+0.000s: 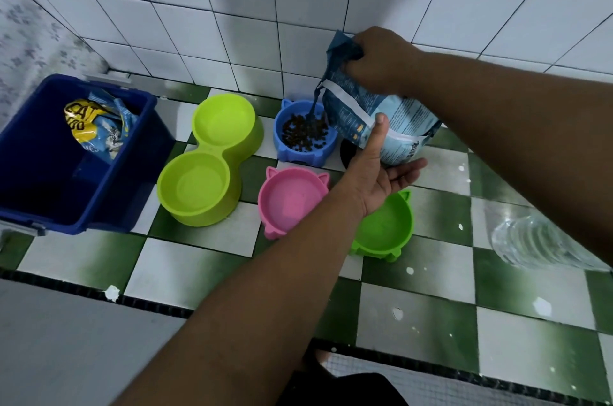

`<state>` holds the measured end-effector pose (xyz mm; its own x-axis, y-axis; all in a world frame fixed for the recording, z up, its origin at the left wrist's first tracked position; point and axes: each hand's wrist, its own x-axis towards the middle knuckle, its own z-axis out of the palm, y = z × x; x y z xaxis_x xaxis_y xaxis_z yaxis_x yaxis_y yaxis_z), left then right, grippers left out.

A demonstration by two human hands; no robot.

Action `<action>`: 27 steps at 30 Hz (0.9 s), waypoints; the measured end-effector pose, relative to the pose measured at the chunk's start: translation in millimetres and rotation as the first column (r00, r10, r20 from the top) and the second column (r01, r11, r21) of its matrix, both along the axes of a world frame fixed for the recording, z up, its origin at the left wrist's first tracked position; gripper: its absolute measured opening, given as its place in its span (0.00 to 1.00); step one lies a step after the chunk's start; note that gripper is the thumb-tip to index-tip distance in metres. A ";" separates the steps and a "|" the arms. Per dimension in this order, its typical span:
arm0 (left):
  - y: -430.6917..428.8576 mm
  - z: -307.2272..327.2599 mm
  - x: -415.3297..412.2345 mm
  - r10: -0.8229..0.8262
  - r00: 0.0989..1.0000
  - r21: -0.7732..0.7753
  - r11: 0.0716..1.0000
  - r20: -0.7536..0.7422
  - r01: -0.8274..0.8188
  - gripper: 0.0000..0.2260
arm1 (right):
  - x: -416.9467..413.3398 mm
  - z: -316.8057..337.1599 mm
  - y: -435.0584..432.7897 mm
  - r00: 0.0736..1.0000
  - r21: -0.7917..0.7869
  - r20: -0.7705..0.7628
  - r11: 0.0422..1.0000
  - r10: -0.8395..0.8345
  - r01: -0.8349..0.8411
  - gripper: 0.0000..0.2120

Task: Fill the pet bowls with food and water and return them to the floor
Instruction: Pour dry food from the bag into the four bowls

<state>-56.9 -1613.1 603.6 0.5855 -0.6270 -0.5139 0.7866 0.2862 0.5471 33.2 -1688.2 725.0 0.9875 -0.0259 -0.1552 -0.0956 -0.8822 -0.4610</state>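
Note:
A blue food bag (391, 120) is tilted over the blue cat-eared bowl (303, 135), and dark kibble streams from its corner into the bowl. My right hand (378, 62) grips the bag's crumpled top. My left hand (378, 170) cups the bag's bottom from below, thumb pressed on its front. A pink eared bowl (292, 201) and a green eared bowl (386, 228) sit nearer me, both without food. A lime double bowl (207, 160) lies to the left, also without food.
A dark blue plastic bin (66, 156) at the left holds a yellow-and-blue cat food packet (102, 123). A clear water bottle (537, 241) lies at the right under my forearm. White tiled wall (232, 14) stands behind the green-and-white checkered ledge (431, 286).

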 end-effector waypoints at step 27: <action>8.2 15.0 6.5 0.015 0.994 0.212 0.976 0.113 -0.038 0.27 | -26.9 17.8 -12.8 0.990 0.127 0.128 0.991 -0.058 0.041 0.11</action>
